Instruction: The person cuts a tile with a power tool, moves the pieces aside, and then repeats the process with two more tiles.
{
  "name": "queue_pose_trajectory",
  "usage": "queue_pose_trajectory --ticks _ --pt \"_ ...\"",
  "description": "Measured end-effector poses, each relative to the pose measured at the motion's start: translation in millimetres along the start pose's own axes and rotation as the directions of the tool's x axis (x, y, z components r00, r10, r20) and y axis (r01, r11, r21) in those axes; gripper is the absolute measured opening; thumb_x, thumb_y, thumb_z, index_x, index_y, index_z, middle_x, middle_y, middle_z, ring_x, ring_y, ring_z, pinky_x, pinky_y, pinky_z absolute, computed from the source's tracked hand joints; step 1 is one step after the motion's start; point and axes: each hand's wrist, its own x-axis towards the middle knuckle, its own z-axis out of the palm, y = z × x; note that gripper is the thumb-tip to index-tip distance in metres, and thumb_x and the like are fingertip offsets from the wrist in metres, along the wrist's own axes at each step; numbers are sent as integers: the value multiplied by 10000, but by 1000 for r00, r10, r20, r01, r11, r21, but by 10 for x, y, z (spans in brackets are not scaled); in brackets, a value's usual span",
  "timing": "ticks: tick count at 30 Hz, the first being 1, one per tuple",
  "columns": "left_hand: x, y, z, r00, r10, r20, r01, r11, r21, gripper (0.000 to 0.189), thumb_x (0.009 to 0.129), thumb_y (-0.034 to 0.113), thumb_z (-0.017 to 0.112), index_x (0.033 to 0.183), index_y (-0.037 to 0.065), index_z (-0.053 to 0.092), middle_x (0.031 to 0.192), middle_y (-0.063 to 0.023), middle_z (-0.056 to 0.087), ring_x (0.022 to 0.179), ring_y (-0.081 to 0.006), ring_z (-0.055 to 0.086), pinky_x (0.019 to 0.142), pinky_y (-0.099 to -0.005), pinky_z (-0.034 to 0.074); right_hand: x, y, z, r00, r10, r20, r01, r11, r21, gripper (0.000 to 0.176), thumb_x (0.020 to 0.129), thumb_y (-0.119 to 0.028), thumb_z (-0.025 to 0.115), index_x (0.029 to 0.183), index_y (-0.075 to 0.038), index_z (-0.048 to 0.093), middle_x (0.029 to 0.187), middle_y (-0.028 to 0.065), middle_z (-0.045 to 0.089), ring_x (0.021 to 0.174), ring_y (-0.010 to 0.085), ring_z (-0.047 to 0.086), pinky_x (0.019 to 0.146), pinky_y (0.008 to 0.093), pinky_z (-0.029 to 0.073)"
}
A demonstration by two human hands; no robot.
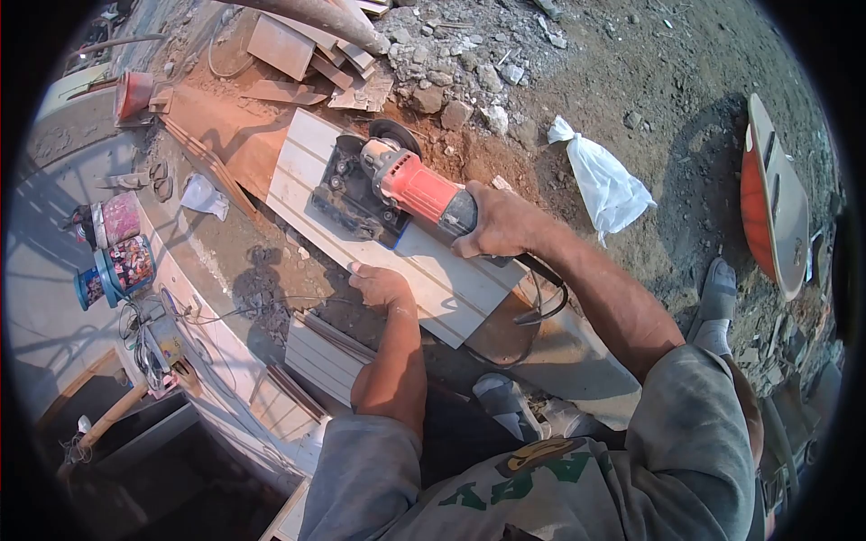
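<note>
My right hand (499,221) is wrapped around the rear body of a red angle grinder (419,185). The grinder is fixed to a dark metal base (336,191) with a blue edge, which rests on a long pale tile (465,281) with brown stripes. A dark round disc (395,135) sticks out at the grinder's far end. At the tile's near edge, my left hand (382,287) is closed, its thumb against the edge; its other fingers are partly hidden. A black cord (552,279) loops down behind the grinder.
More striped tiles (320,358) lie below my left hand. A white tied bag (600,176) sits on the rubble to the right, near an orange wheelbarrow (762,198). Broken boards (284,45) are piled at the back. Beside me stands a person's sandalled foot (719,293).
</note>
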Motion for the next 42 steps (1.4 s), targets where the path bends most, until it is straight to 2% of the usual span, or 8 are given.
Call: queue_pose_trajectory --ticks 2,4,8,10,20,25,32,42 --pt "113 -151 107 1000 21 -3 -21 999 -26 588 1022 504 256 1128 -30 479 1017 -332 635 965 -493 630 805 -543 524 -118 54 14 1000 22 0 -22 1000 -9 742 659 -359 794 1219 25 494 1026 239 659 996 354 648 889 412 503" --pt "229 -305 223 984 167 -66 -171 984 -59 613 1015 527 274 1135 -35 486 1060 -332 628 997 -497 617 829 -537 509 -233 132 35 999 50 0 -50 999 -12 737 662 -360 796 1211 26 493 1025 240 657 999 357 646 893 414 499" --pt "365 -504 359 968 247 -48 -248 968 -25 629 1009 543 276 1159 -30 485 1106 -334 615 1035 -501 599 863 -538 487 -506 381 83 1000 31 -6 -30 999 32 723 661 -347 803 1196 23 490 1017 241 655 997 363 644 891 421 493" --pt "245 -350 239 987 155 -45 -155 988 12 640 1007 553 268 1182 -24 483 1138 -330 607 1064 -496 588 891 -548 469 -683 461 94 998 66 9 -67 997 30 726 656 -332 805 1210 14 488 1021 243 654 991 373 645 886 429 491" --pt "398 -421 336 973 214 -82 -206 974 95 651 1001 567 270 1177 -14 505 1129 -293 628 997 -465 636 833 -540 527 -1278 793 112 995 98 7 -98 995 19 745 658 -322 796 1257 -21 472 1004 245 662 991 414 642 904 466 484" --pt "169 -169 138 997 17 -69 -21 998 -59 681 1002 567 252 1211 -33 498 1121 -307 626 1002 -473 636 817 -549 534 -1507 946 143 991 134 23 -135 991 3 762 654 -333 794 1265 -17 465 1016 258 658 998 425 636 904 468 485" --pt "65 -72 67 999 -21 -50 19 999 -40 677 1005 564 233 1208 -31 482 1114 -314 625 1012 -483 630 838 -564 523 -1852 1187 173 990 143 -9 -144 988 -57 747 661 -371 780 1232 -4 469 926 281 663 926 454 646 854 485 503" --pt "220 -157 184 997 8 -73 -6 1000 21 637 1011 540 249 1175 -31 478 1045 -302 653 935 -462 663 777 -526 551 -2099 1301 170 983 183 21 -181 982 -53 750 650 -360 796 1226 -21 457 966 275 663 949 449 642 864 481 502"
